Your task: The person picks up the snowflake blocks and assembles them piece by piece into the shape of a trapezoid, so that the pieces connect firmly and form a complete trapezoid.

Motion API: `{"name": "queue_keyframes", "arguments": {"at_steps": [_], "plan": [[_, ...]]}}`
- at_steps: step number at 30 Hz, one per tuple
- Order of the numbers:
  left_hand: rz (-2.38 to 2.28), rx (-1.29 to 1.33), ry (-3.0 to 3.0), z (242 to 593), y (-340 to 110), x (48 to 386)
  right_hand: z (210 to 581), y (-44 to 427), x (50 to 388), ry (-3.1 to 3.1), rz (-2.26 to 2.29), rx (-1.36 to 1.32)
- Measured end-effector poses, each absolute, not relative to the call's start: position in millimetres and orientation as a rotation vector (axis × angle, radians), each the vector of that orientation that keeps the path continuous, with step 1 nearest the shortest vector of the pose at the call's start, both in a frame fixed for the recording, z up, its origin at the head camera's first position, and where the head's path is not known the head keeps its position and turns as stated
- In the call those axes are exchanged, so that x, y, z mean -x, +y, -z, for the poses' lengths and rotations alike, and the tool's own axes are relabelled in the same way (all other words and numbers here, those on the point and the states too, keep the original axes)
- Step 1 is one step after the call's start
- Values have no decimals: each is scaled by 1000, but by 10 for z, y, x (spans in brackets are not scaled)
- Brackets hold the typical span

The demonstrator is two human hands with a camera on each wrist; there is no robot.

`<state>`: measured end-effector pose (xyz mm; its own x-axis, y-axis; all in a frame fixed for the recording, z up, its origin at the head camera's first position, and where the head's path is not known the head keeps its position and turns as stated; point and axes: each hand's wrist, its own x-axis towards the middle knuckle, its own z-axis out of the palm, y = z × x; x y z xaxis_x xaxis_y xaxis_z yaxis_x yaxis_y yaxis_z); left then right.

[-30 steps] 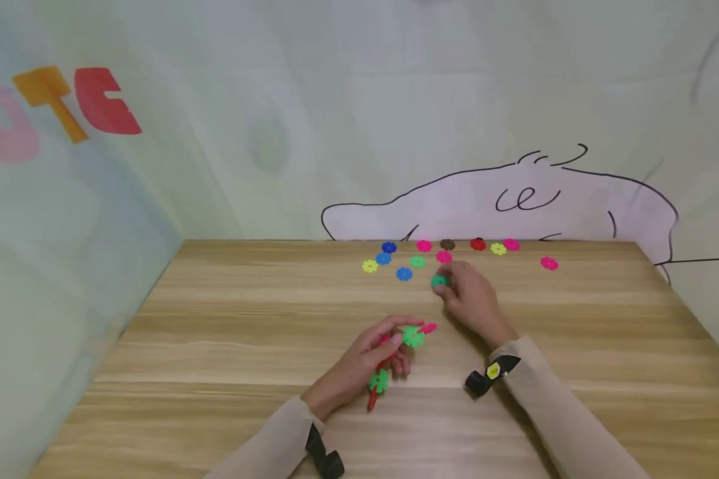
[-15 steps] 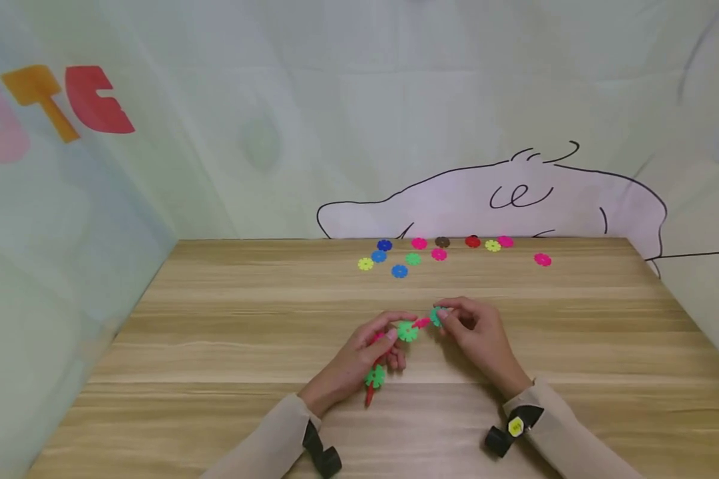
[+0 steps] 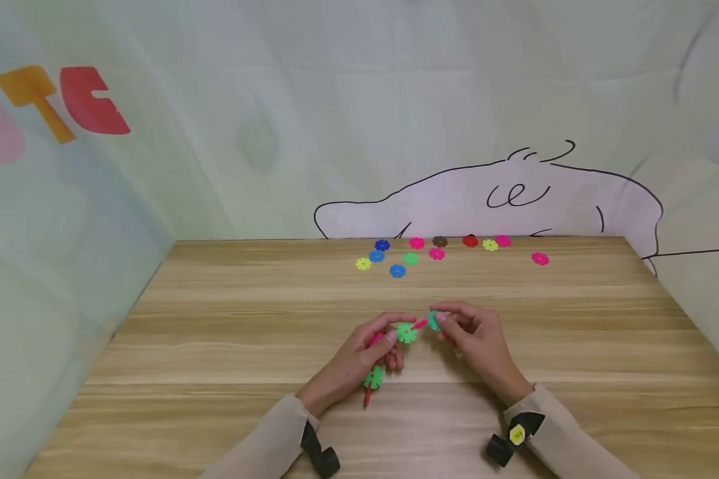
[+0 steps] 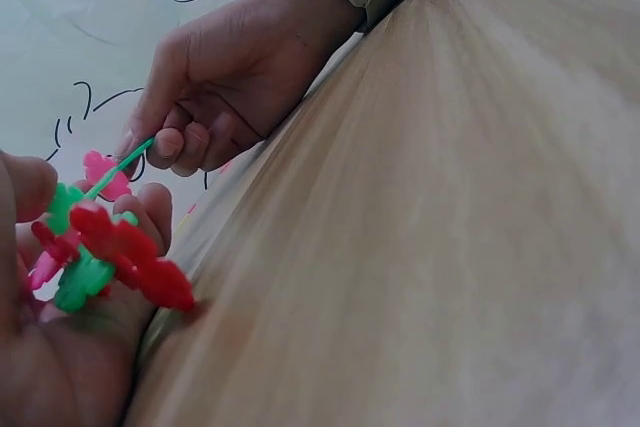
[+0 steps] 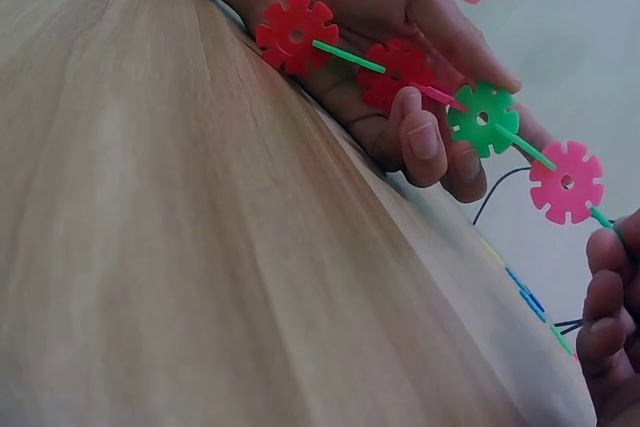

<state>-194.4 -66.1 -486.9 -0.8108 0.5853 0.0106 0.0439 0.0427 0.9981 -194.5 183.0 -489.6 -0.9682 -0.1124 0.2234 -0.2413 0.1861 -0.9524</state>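
Note:
My left hand (image 3: 355, 362) holds a chain of slotted snowflake discs that runs across its palm. In the right wrist view the chain shows a red disc (image 5: 290, 39) at one end, a green disc (image 5: 483, 119) further on and a pink disc (image 5: 567, 183) at the other end. Several linked discs there are seen edge-on. Between thumb and fingers my right hand (image 3: 485, 342) pinches a blue-green disc (image 3: 434, 320). Its edge meets the rim of the pink disc; how deep it sits in the slot cannot be told. Fingers hide part of the chain.
Loose discs lie along the far side of the wooden table (image 3: 245, 286), among them a yellow disc (image 3: 363, 264), a blue disc (image 3: 398, 271), a brown disc (image 3: 440, 241) and a red disc (image 3: 470, 241). One pink disc (image 3: 540, 259) lies apart at right. A printed cloth backdrop stands behind.
My right hand has brought the blue-green disc from near the loose discs back toward me, up to the chain's pink end. My left hand keeps its hold, nearly still.

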Motion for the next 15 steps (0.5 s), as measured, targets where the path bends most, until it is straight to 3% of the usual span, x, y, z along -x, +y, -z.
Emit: {"name": "queue_keyframes", "arguments": {"at_steps": [15], "plan": [[-1793, -659, 1941, 4868, -673, 1938, 4907, 1832, 1960, -2365, -1870, -458]]}}
